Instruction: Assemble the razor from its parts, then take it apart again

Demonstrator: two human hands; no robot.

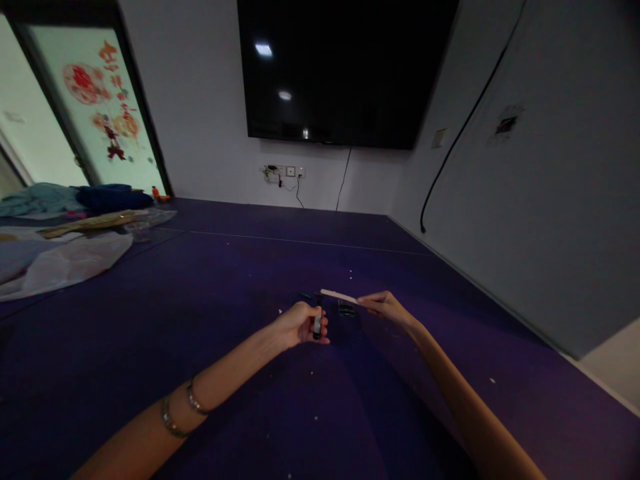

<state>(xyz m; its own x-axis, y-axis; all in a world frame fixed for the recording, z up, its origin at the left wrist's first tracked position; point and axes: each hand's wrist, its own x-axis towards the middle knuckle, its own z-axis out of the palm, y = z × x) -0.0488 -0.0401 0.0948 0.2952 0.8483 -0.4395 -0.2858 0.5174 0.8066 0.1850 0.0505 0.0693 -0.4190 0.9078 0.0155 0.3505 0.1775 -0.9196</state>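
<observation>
My left hand (302, 325) is closed around the upright handle of a small black-and-grey tool (317, 323), with a narrow dark head at its top like a razor's. Between the fingertips of my right hand (384, 307) is one end of a pale flat stick (339, 296), held nearly level. Its free end reaches left to just beside the tool's head; whether they touch I cannot tell. Under the stick, a small dark box-like item (346, 309) rests on the purple surface (240, 373). A small teal piece (306, 295) lies just beyond my left hand.
Small white scraps (492, 380) dot the purple surface. At the far left lie a clear plastic sheet (80, 263), a dark blue cloth (113, 198) and a teal cloth (45, 199). A television (345, 73) hangs on the back wall above sockets (291, 171). A black cable (463, 127) runs down the right wall.
</observation>
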